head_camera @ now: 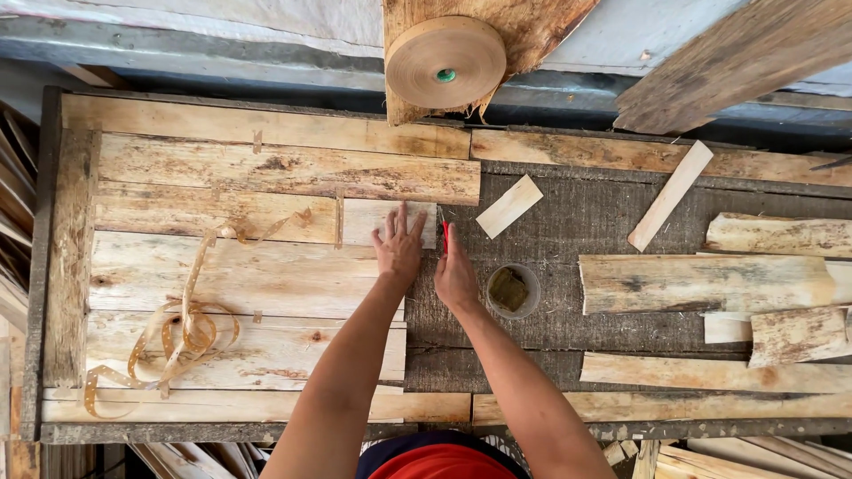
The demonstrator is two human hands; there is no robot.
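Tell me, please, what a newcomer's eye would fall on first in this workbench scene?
Probably the two hands at the centre: the left hand lies flat on a pale veneer sheet, while the right hand holds a small red tool at that sheet's edge. Next, the big roll of brown tape at the top, and the loose curl of tape lying on the joined sheets to the left.

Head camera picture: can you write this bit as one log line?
left hand: flat on veneer sheet | right hand: holds red cutter at sheet edge | small cup: beside right hand
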